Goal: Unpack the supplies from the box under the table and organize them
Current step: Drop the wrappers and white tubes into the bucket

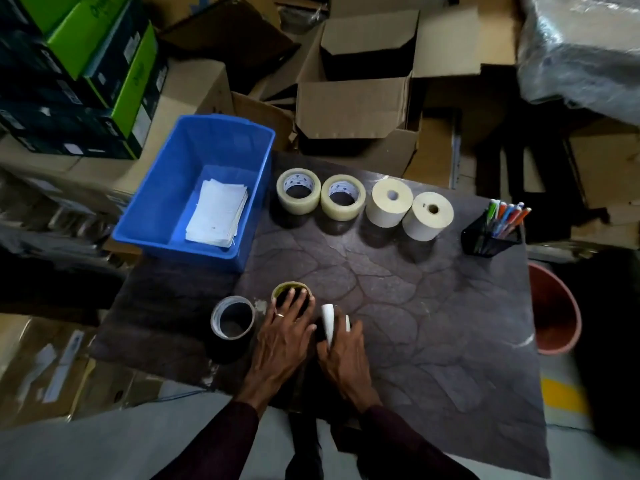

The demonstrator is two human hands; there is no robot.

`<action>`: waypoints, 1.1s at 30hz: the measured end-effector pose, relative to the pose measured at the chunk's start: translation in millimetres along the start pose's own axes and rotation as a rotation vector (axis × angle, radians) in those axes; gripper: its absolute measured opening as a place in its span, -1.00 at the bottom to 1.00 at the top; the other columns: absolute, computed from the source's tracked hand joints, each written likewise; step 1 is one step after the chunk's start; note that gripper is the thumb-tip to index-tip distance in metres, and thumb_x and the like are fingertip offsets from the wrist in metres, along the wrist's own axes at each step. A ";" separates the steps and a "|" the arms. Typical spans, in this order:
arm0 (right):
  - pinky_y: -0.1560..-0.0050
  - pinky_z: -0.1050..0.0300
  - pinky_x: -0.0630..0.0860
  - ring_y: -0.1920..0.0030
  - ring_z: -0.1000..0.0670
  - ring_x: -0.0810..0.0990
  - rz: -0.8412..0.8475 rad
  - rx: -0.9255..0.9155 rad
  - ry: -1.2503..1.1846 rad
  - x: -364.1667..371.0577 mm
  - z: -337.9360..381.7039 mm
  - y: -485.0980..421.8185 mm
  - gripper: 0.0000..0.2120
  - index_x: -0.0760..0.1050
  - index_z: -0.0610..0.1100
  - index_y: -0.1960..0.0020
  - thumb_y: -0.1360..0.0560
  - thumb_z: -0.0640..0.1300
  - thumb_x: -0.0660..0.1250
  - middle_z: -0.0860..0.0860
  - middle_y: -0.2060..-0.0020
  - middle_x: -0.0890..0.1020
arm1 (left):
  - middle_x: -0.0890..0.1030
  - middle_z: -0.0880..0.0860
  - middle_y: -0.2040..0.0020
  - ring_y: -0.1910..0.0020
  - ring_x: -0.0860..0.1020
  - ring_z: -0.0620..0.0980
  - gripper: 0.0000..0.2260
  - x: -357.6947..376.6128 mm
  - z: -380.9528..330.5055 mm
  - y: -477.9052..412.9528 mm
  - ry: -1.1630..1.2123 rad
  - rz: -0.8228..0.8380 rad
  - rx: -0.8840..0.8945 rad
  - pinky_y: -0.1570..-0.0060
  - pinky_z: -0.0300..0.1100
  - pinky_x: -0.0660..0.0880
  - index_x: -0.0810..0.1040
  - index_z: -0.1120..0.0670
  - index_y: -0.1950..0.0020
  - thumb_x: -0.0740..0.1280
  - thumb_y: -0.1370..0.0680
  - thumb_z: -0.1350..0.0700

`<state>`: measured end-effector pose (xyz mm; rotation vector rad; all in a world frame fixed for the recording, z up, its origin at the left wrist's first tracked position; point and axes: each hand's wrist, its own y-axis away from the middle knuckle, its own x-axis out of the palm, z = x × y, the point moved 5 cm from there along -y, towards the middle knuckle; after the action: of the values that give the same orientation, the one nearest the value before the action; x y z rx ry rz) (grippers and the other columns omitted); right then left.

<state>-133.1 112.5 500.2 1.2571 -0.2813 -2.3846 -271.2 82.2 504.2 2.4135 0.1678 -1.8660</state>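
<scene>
At the near edge of the worktop, the left hand spreads its fingers over a green tape roll — rigid, light, best gripped across the rim — while the right hand clasps a small white roll.

Two bare hands, left hand with a thin gold-toned ring on one finger, right hand without rings, dark maroon long sleeves reaching both wrists
</scene>
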 end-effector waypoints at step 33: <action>-0.07 -0.10 0.57 -0.11 -0.26 0.61 -0.294 0.412 -1.540 -324.7 -385.1 -80.9 -0.61 0.52 -0.23 -0.32 -0.50 -0.19 0.33 -0.31 -0.17 0.62 | 0.72 -0.03 0.20 0.17 0.67 -0.06 -0.81 123.7 -488.3 -201.7 1.266 0.511 -0.312 0.22 -0.07 0.60 0.68 -0.02 0.11 0.48 -0.45 0.29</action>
<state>322.8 341.2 490.1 -0.7722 -1.0748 -3.1095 199.5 352.0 507.1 2.6183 -0.0836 0.0305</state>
